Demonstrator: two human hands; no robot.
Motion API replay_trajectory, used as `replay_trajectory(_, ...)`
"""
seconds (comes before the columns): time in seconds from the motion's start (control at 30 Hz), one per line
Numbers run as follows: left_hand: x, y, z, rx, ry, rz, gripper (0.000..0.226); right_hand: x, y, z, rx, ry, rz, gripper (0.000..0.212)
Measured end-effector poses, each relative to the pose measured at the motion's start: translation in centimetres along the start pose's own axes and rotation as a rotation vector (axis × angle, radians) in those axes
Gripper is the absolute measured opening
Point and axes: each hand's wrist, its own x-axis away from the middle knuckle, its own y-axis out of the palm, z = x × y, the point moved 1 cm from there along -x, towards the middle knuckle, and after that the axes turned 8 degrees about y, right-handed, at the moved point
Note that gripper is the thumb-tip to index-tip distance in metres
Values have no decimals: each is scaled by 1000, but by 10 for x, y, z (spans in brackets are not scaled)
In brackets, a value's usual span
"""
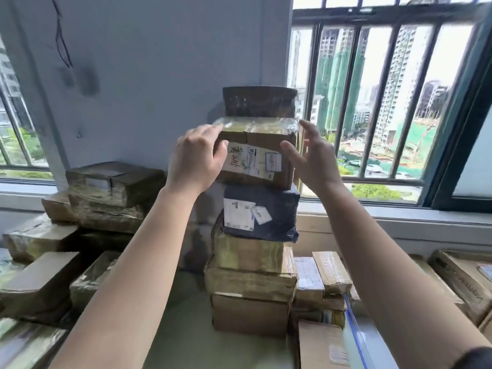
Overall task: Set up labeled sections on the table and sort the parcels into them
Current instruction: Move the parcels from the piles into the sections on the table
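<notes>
A tall stack of parcels stands in the middle of the table (pixel 186 315). Near its top is a brown taped box (pixel 262 145) with a white shipping label on its front, and a darker box (pixel 259 101) sits on it. Under the brown box lies a dark blue bag parcel (pixel 269 211), then several cardboard boxes (pixel 250 286). My left hand (pixel 195 158) touches the brown box's left front corner with its fingers bent over the edge. My right hand (pixel 312 158) hovers at the box's right side, fingers spread, apparently just off it.
More taped cardboard parcels are piled at the left (pixel 106 193) and lower left (pixel 40 283). Smaller boxes (pixel 322 272) and a large flat carton (pixel 463 278) lie at the right. Behind stand a grey wall and barred windows (pixel 372 102).
</notes>
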Motion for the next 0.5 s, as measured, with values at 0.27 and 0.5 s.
replay_trajectory(0.27, -8, 8, -20, 86, 0, -10, 43, -13, 14, -3, -3, -6, 27, 56)
replay_trajectory(0.5, -11, 11, -23, 110, -49, 8, 46, -21, 15, -1, -64, 60, 83, 42)
